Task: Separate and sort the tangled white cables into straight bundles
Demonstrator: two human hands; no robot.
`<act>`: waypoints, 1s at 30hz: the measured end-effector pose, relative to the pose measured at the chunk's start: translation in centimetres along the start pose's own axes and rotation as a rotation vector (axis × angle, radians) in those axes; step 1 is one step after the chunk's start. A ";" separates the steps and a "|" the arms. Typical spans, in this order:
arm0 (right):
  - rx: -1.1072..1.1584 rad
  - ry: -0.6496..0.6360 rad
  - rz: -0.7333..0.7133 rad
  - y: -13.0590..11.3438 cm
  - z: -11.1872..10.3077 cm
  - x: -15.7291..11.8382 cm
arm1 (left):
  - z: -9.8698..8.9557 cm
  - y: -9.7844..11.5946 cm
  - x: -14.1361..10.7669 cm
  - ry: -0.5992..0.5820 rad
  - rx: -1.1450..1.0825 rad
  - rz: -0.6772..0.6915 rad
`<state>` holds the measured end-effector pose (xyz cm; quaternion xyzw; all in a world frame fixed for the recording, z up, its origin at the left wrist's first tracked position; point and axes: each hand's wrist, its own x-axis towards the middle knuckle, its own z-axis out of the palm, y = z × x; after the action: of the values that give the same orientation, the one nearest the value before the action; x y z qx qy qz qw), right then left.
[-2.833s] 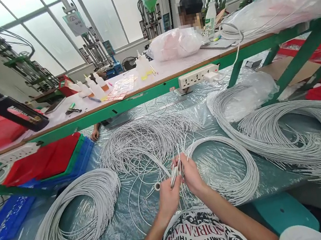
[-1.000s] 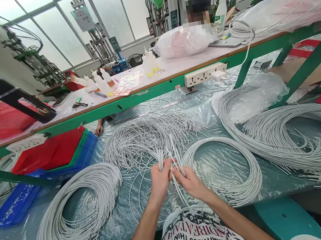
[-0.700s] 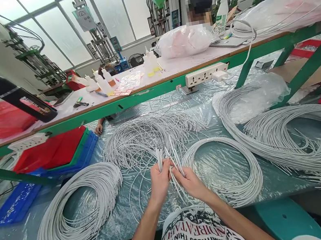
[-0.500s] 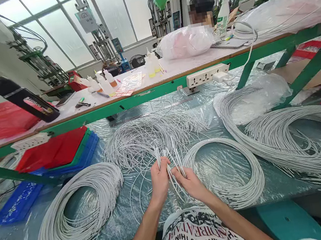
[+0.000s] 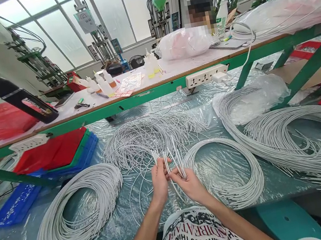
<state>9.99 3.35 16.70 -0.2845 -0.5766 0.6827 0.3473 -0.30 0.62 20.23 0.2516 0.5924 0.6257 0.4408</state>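
Cable ends (image 5: 178,162) stand up from right hand (image 5: 187,179), which is closed around this small bundle. The left hand (image 5: 159,178) is also closed, and it holds other cable ends (image 5: 155,156), which point upward too. Both hands are near each other, above the table (image 5: 152,216), and some loose cables pass between them. Just beyond the hands lies a tangled cable pile (image 5: 147,136). A big cable coil (image 5: 81,216) rests at the left side, and a thinner cable coil (image 5: 254,169) is just beside the right hand. Farther right there is a large cable bundle (image 5: 276,145). Behind, a power strip (image 5: 207,75) is fixed on the green shelf edge (image 5: 144,97).
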 end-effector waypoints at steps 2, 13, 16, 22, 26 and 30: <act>-0.015 0.004 -0.009 0.0 0.0 0.0 | 0.1 0.1 0.0 -0.003 -0.010 0.004; -0.012 0.033 -0.028 0.1 0.0 -0.2 | 0.2 0.0 0.0 -0.038 -0.049 0.005; -0.020 0.038 -0.030 0.2 -0.1 -0.1 | 0.1 0.0 0.0 -0.040 -0.040 -0.006; -0.014 0.040 -0.025 1.0 -0.1 -0.1 | 0.0 -0.1 0.1 -0.038 -0.030 -0.017; -0.010 0.042 -0.018 1.2 0.0 -0.1 | 0.0 -0.1 0.2 -0.040 -0.021 -0.029; -0.003 0.055 -0.011 1.3 0.0 0.0 | 0.0 -0.1 0.3 -0.042 -0.012 -0.026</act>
<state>9.80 3.24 15.39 -0.3004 -0.5692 0.6719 0.3665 -0.38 0.85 20.08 0.2543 0.5826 0.6178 0.4628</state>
